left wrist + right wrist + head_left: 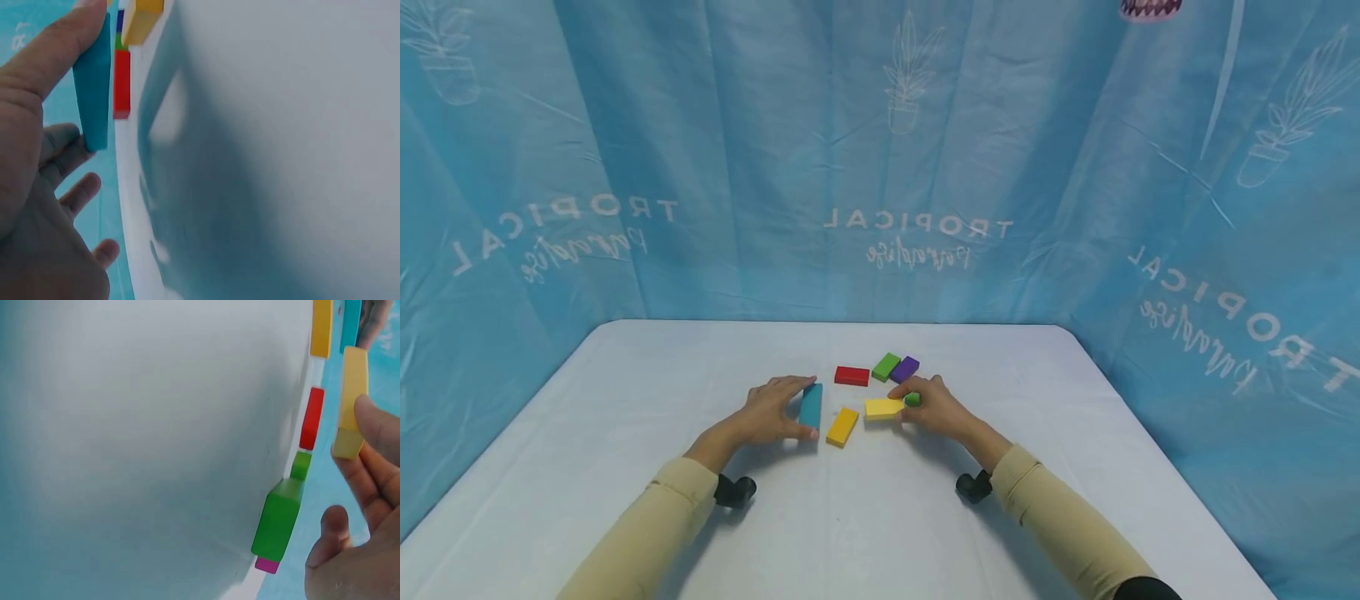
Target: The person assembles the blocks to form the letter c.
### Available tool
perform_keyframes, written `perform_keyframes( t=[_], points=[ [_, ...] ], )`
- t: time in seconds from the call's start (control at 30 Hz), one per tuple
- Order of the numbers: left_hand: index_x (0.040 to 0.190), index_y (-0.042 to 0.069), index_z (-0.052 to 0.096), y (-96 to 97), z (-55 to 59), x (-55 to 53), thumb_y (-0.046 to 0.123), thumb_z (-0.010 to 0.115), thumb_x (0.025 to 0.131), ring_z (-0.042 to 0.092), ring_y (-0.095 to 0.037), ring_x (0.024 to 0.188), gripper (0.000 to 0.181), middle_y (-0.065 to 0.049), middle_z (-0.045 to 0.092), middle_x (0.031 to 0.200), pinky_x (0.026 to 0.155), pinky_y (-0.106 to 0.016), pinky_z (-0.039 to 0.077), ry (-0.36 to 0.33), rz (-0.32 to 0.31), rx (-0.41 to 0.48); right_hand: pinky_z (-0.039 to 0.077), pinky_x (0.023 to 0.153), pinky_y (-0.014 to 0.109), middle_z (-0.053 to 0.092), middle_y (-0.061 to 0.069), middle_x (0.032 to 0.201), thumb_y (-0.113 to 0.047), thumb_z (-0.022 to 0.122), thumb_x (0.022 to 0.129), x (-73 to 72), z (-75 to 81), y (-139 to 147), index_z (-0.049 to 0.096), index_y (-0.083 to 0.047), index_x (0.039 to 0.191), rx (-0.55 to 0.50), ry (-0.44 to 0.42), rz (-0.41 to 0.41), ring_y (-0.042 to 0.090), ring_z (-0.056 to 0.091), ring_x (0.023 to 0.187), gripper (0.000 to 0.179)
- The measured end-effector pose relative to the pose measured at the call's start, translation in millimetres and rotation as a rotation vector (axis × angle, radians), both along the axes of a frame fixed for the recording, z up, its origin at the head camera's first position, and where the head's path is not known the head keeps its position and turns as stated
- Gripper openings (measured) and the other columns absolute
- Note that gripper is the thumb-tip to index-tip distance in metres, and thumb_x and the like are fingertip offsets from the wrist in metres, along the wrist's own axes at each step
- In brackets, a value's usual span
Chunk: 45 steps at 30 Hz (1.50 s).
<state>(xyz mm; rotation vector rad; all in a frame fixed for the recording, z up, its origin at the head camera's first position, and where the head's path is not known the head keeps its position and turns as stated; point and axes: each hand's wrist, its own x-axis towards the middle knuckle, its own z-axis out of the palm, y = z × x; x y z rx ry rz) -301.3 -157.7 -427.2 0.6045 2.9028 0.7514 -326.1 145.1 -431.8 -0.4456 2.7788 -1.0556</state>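
Note:
My left hand (767,412) pinches a long blue block (810,407) by its two ends, thumb at the near end and fingertips at the far end. In the left wrist view this blue block (94,87) is held above the white surface. A pale yellow block (882,409) is pinched between the thumb and fingers of my right hand (936,408). The right wrist view shows that yellow block (354,394) raised off the table. Between the hands lies an orange-yellow block (842,427). A green block (913,400) is partly hidden by my right hand.
Farther back on the white table (1000,367) lie a red block (852,376), another green block (886,367) and a purple block (906,369), the last two side by side. A blue printed curtain (760,167) hangs behind and around the table.

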Motion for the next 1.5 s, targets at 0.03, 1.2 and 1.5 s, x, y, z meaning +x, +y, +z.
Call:
perform_keyframes(
  t=[0.03,1.2,1.5],
  points=[
    [0.147,0.011,0.038,1.0,0.2,2.4,0.046,0.081,0.073,0.031,-0.037,0.133,0.092,-0.016,0.039,0.147,0.104,-0.062,0.021,0.002,0.003,0.001,0.044,0.085,0.042,0.059,-0.003,0.108,-0.014,0.076,0.083,3.3,0.3,1,0.071,-0.023,0.109,-0.008,0.001,-0.011,0.024,0.041,0.103,0.028],
    [0.139,0.006,0.048,31.7,-0.9,85.0,0.048,0.084,0.067,0.042,-0.035,0.124,0.091,-0.015,0.050,0.135,0.102,-0.064,0.022,0.133,0.119,-0.005,0.036,0.070,0.033,0.064,-0.001,0.105,-0.011,0.079,0.075,135.9,-10.8,3,0.070,-0.014,0.106,-0.292,0.118,-0.202,0.024,0.041,0.089,0.032],
    [0.137,0.005,0.050,38.2,-2.1,99.5,0.049,0.086,0.064,0.042,-0.033,0.124,0.092,-0.014,0.052,0.133,0.102,-0.066,0.021,0.144,0.147,-0.032,0.036,0.070,0.032,0.064,-0.004,0.106,-0.015,0.080,0.075,161.7,-15.1,0,0.070,-0.017,0.105,-0.317,0.123,-0.173,0.021,0.041,0.087,0.031]
  ],
)
